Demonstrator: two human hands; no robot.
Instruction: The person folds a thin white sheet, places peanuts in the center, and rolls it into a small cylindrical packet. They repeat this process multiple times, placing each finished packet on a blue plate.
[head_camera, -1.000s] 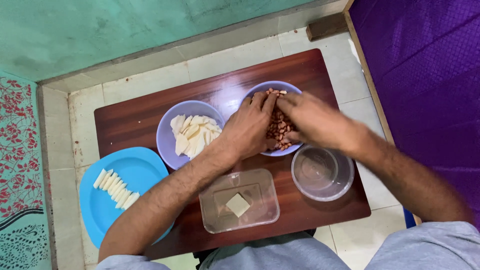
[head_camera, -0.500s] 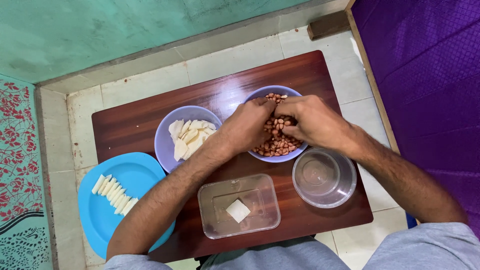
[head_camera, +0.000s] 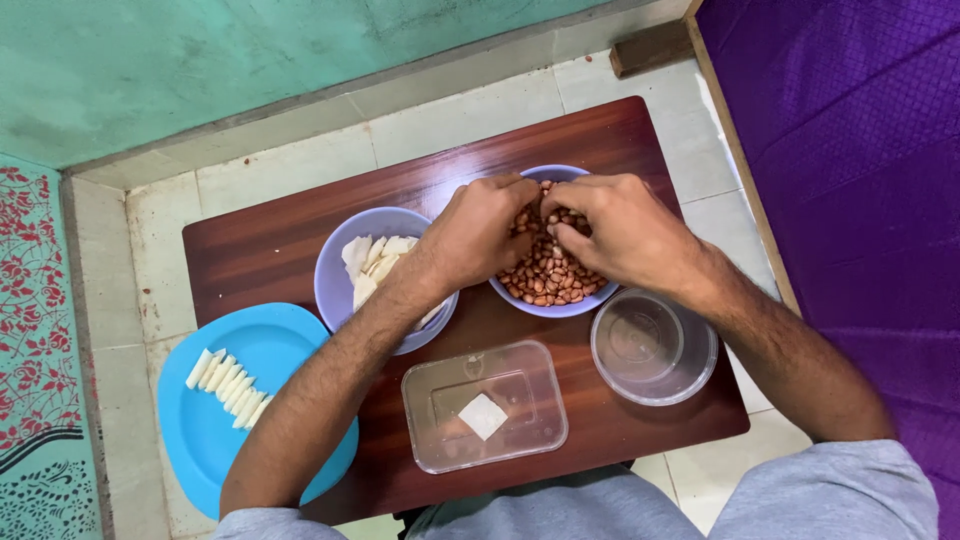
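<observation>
Reddish-brown peanuts (head_camera: 545, 275) fill the lavender plastic bowl (head_camera: 560, 305) at the tabletop's (head_camera: 260, 250) far right; left hand (head_camera: 480, 235) and right hand (head_camera: 620, 232) meet above, fingers pinched together on a few nuts, best worked low over the bowl so strays fall inside.

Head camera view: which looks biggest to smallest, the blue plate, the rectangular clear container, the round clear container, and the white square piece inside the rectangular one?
1. Blue plate, though partly hidden by an arm.
2. Rectangular clear container.
3. Round clear container.
4. White square piece, by far the smallest.
</observation>
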